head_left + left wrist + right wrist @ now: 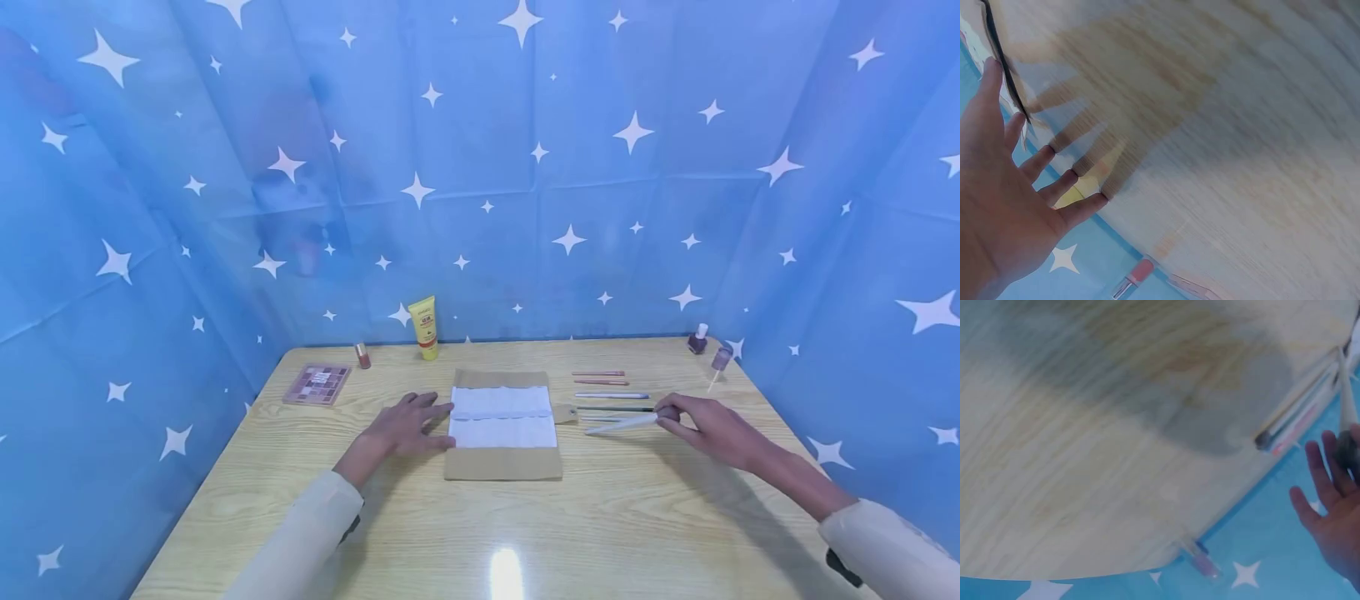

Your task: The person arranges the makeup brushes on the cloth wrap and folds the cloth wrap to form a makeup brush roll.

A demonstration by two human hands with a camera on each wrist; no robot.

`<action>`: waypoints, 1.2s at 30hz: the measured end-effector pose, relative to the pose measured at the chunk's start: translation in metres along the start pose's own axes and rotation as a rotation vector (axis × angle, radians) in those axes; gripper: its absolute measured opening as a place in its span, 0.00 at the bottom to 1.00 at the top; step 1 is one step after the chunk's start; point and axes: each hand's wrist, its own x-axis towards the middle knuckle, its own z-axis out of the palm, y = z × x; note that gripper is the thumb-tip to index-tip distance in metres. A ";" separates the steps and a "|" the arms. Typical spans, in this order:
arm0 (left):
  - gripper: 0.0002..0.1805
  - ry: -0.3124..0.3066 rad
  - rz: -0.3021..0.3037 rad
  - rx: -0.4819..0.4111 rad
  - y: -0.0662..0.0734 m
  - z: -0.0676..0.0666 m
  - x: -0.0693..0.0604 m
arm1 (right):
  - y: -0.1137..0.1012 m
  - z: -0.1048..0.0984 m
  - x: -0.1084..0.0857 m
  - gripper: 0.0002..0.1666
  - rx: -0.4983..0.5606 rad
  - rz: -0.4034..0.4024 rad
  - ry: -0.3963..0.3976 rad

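A brown fabric roll [502, 464] with a white lining lies unfolded mid-table, a small tab [565, 413] at its right side. My left hand [401, 427], fingers spread, touches the roll's left edge; the left wrist view shows these straight fingers [1063, 187] against the table. To the right, my right hand [708, 429] pinches a makeup brush [626, 423] by its dark head, the white handle pointing left toward the roll. The dark bristles [1346, 450] show among the fingers in the right wrist view. Several slim brushes [611, 396] lie in a row just beyond, some pink, one dark.
An eyeshadow palette [318, 385], a small lip gloss tube [363, 356] and an upright yellow tube [425, 329] are at the back left. A dark nail polish bottle [698, 340] and a purple bottle [722, 358] stand back right. A starry blue curtain [487, 167] surrounds the table.
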 end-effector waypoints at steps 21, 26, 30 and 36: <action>0.40 0.005 -0.002 0.020 0.003 -0.001 0.000 | -0.032 -0.001 0.068 0.14 0.539 0.054 -0.003; 0.41 0.000 -0.002 0.035 0.002 0.000 0.002 | -0.040 0.005 0.081 0.19 0.722 0.147 -0.043; 0.42 -0.002 0.001 0.033 0.002 0.000 0.003 | -0.045 0.010 0.090 0.19 0.823 0.188 -0.062; 0.41 0.003 -0.005 0.028 0.002 0.000 0.003 | -0.048 0.021 0.101 0.20 0.839 0.180 -0.058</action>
